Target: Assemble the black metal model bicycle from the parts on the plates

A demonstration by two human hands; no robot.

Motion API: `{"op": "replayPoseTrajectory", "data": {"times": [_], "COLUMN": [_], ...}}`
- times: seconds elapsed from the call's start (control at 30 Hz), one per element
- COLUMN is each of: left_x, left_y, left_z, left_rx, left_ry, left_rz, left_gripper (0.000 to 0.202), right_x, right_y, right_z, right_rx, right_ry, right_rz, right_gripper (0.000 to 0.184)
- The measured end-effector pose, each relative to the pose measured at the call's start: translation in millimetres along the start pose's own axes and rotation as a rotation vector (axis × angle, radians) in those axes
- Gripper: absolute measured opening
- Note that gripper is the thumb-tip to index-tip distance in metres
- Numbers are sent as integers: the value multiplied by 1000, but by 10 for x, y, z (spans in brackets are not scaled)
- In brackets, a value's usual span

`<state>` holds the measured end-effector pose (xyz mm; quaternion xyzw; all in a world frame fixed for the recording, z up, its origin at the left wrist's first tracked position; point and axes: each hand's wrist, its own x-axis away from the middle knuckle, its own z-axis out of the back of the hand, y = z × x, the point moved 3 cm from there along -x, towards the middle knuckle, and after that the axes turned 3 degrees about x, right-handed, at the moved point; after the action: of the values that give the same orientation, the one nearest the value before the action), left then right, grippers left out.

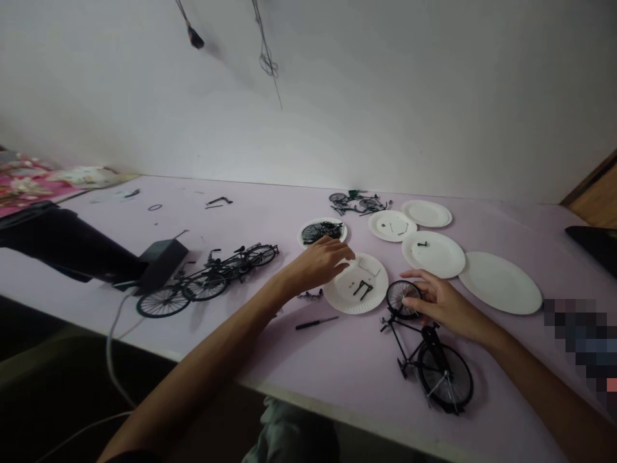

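A black model bicycle (409,354) lies on the table at the right front. My right hand (434,299) grips its front wheel (403,299), thumb against the spokes and fingers around the far side. My left hand (322,260) hovers over the left rim of a white paper plate (332,292), fingers stretched forward and a little apart. On that plate lie small black forked parts (362,290) and a thin bent wire piece (370,267). Nothing shows in the left hand. A screwdriver (315,323) rests in front of the plate.
Several model bicycles (207,286) stand at the left beside a dark box (162,262) on a black stand. Another paper plate (303,233) holds black wheels. More plates (501,283) sit at the right. Bicycle frames (361,203) lie near the wall; a white cable (110,347) hangs over the front edge.
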<state>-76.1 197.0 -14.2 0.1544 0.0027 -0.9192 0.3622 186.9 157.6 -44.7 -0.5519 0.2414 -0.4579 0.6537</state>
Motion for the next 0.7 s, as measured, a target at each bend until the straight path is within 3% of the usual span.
{"op": "replayPoseTrajectory", "data": {"times": [0.13, 0.33, 0.47, 0.7], "left_x": [19, 27, 28, 9], "left_y": [159, 231, 212, 301], "left_z": [42, 7, -48, -41], "left_rx": [-2, 29, 29, 62], "left_ry": [-90, -160, -152, -112], "left_rz": [-19, -64, -83, -144], "left_gripper": [24, 16, 17, 18], "right_x": [6, -1, -2, 15], "right_y": [23, 23, -18, -31], "right_z": [11, 5, 10, 17], "right_rx": [13, 27, 79, 31], "right_ry": [15, 14, 72, 32], "right_rz": [-14, -29, -57, -40], "right_gripper": [51, 53, 56, 56]}}
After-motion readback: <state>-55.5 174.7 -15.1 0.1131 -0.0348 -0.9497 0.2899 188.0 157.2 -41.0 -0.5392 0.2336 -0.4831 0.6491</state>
